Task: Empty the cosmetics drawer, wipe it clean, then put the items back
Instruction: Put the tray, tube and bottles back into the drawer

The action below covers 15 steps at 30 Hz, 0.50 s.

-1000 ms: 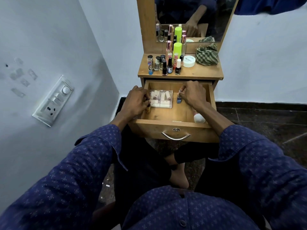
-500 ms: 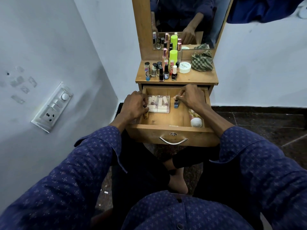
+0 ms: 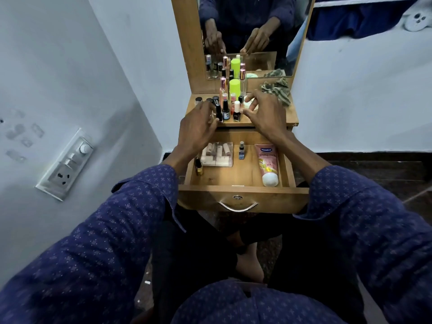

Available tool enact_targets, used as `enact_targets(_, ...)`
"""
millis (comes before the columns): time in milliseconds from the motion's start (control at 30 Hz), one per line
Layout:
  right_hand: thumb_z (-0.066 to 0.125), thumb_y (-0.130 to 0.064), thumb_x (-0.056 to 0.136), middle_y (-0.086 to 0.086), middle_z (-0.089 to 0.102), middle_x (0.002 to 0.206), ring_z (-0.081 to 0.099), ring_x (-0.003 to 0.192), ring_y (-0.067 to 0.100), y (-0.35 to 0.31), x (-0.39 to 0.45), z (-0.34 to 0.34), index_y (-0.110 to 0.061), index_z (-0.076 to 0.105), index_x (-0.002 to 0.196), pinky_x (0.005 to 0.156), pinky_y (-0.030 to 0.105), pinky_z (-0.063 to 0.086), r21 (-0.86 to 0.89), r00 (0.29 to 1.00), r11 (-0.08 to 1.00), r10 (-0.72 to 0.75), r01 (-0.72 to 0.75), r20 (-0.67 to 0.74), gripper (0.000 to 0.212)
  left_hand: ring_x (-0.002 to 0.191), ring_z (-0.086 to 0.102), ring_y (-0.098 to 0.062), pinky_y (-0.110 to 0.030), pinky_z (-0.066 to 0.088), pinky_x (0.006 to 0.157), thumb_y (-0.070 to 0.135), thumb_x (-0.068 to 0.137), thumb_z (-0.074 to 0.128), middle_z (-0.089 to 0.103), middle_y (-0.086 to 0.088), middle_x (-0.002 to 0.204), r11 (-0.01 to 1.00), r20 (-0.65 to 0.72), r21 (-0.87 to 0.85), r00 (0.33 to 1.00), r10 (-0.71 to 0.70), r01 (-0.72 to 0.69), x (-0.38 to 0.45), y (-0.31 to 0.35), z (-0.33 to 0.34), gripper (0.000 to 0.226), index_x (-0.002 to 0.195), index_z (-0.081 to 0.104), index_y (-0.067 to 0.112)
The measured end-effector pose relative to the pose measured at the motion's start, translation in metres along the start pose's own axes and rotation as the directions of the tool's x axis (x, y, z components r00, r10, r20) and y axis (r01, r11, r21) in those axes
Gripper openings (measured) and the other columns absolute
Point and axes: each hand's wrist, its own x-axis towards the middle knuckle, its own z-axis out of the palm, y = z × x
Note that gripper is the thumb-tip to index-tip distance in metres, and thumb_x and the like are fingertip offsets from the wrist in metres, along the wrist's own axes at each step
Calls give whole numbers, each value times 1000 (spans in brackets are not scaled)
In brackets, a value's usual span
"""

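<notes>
The wooden drawer stands pulled out. Inside lie a clear box of lipsticks, a small blue spray bottle, a pink Vaseline tube and a gold-capped bottle at the left wall. On the dresser top stand several nail polish bottles and a neon green bottle. My left hand hovers at the bottles' left, fingers apart and touching a black bottle. My right hand is spread open just right of them, over a white jar.
A checked cloth lies at the top's back right. A mirror rises behind the bottles. The wall with a switch panel is close on the left. Dark floor shows to the right of the dresser.
Both hands have left the drawer and risen to the bottles on the dresser top. The blue bottle and pink tube, earlier under my right hand, now lie uncovered in the drawer.
</notes>
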Motion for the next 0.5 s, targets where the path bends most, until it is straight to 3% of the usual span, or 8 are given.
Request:
enact_targets(133,81,-32,88,-12,70,90,64,84,7,-3,9,7,-27,71,114,59,18,34,-25,1000,999,-19,19,7,28,95,67,-22,-35,49,75,35,101,62,71,-3,119,999,-41,31,999,-35,36,14,8,1,35,132,56,19)
enact_targets(333,80,-34,88,-7,69,99,64,91,12,-1,15,17,-27,72,117,71,29,51,-36,997,997,-63,64,39,31,91,67,-22,-38,54,73,26,102,59,69,-1,116,994,-120,59,989,-83,91,24,13,1,21,122,59,20)
enact_targets(433,80,-35,88,-5,70,103,65,94,12,0,18,20,-26,73,118,76,31,55,-43,995,996,-72,75,62,31,98,66,-19,-31,43,72,17,102,57,64,-1,121,984,-206,74,968,-141,159,31,9,-4,22,123,65,20)
enact_targets(500,80,-33,89,-6,70,102,65,92,11,0,21,22,-26,72,113,76,32,57,-50,996,996,-68,71,59,26,103,63,-18,-31,47,74,9,98,61,61,-2,122,980,-217,66,961,-171,189,39,3,-8,26,121,67,20)
